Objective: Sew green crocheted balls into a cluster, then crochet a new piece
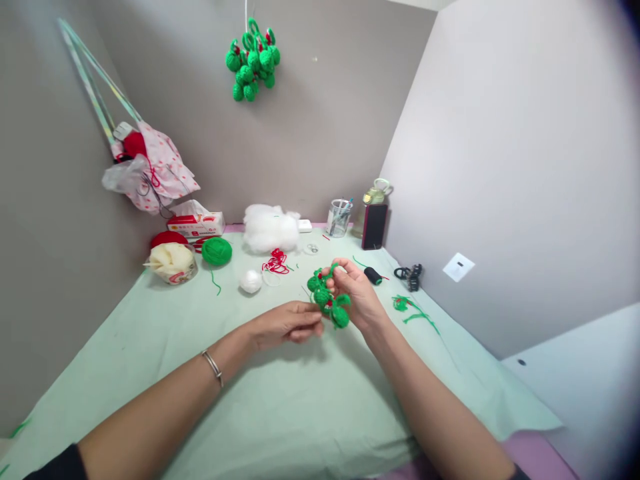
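Both hands meet above the middle of the table (pixel 280 413), which is covered with a pale green cloth. The right hand (pixel 357 293) is clenched around a cluster of small green crocheted balls (pixel 327 299) with red accents, holding it just above the cloth; some balls hang below the fingers. The left hand (pixel 287 323) reaches in from the left, its fingertips pinched together right at the cluster's lower left edge; whether they grip a needle or a strand there is too small to tell. A thin metal bracelet (pixel 213 367) sits on the left wrist. Behind the hands lie a tangle of red thread (pixel 276 262), a small white ball (pixel 251 281) and a ball of green yarn (pixel 217 251). Farther left stands a clear bowl of cream-coloured material (pixel 171 262), with a tissue box (pixel 196 225) behind it. A heap of white stuffing (pixel 270 229) rests by the back wall, beside a clear cup of tools (pixel 339 217) and a dark phone (pixel 375 226) standing upright. Right of the hands lie a dark spool (pixel 373 275), a black clip (pixel 410 275) and green yarn scraps (pixel 407 307). A second bunch of green crocheted balls (pixel 253 63) hangs from above against the back wall, and a pink spotted bag (pixel 153 167) hangs on the left wall.
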